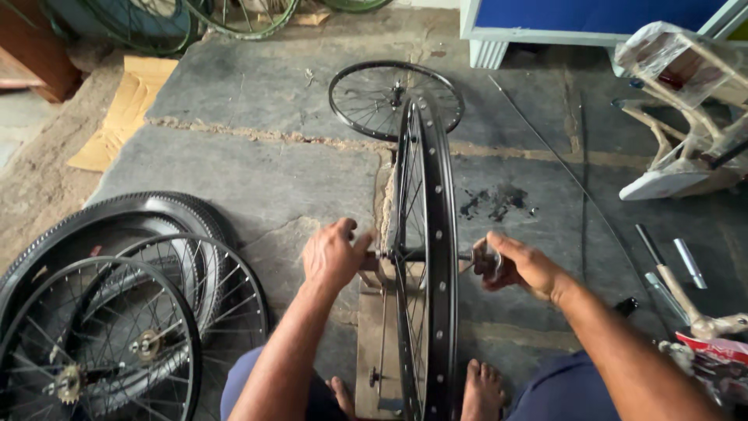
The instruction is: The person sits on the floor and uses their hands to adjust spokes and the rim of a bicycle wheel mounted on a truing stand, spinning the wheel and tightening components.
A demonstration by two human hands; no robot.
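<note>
A black spoked bicycle wheel (433, 234) stands upright on edge in front of me, over a wooden stand (375, 343). My left hand (333, 253) grips the left end of the wheel's axle at the hub. My right hand (520, 265) is closed on a small metal tool or nut (488, 257) at the right end of the axle. My bare feet rest by the wheel's lower rim.
Several spoked wheels and a tyre (109, 312) are stacked at the lower left. Another rim (374, 97) lies flat behind the upright wheel. Metal tools (670, 273) lie at the right, beside a wrapped frame (686, 101). Cardboard (125, 109) lies at the left.
</note>
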